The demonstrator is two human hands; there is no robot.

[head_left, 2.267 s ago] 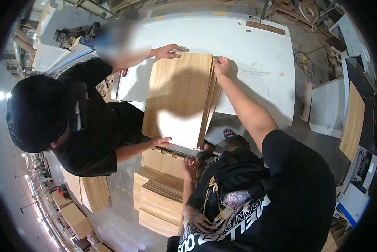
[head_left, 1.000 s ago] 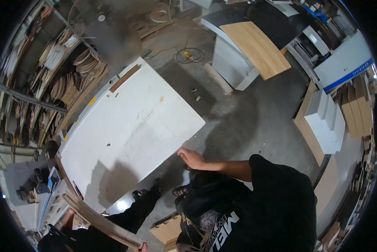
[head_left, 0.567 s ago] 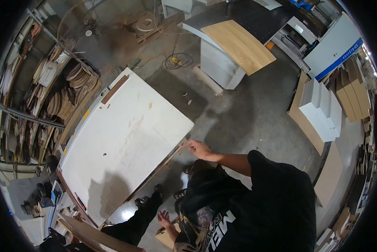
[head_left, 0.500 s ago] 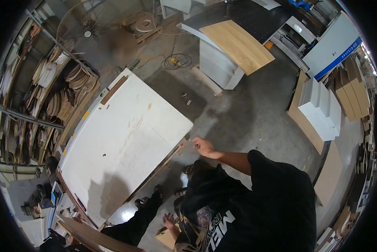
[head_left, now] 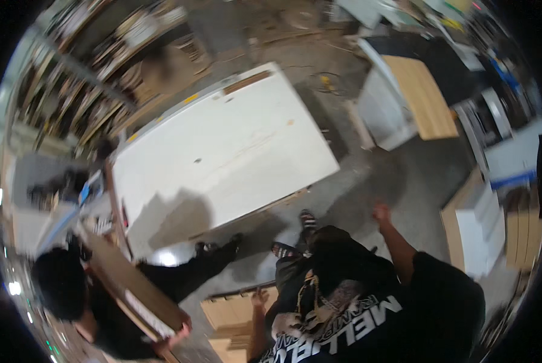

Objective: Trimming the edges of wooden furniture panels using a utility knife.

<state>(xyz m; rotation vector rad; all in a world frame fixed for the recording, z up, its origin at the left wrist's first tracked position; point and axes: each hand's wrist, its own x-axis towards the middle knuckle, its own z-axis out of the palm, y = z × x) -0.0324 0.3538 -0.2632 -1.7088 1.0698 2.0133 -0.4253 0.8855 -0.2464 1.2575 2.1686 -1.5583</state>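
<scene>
My left hand (head_left: 259,297) hangs low beside my body, its fingers apart and nothing in them. Below and around it in the picture lie light brown flat pieces (head_left: 227,311), perhaps boards or cardboard; I cannot tell whether the hand touches them. My right hand (head_left: 381,213) is held out over the concrete floor to the right, smeared by motion, with no object visible in it. Ahead of me stands a large white-topped table (head_left: 265,157), apart from both hands. At the left, a co-worker (head_left: 59,284) in dark clothes holds a long brown cardboard box (head_left: 132,284).
A wood-coloured panel (head_left: 421,97) lies across a white-sided bench at the far right. White boxes or panels (head_left: 479,236) stack at the right. Shelves of offcuts (head_left: 120,54) line the back left. A yellow-ended cable (head_left: 326,83) lies on the floor behind the table.
My view has swung, shifting the table up and right in the picture. The co-worker and the long box have come fully into view at left. More of the light brown pieces shows.
</scene>
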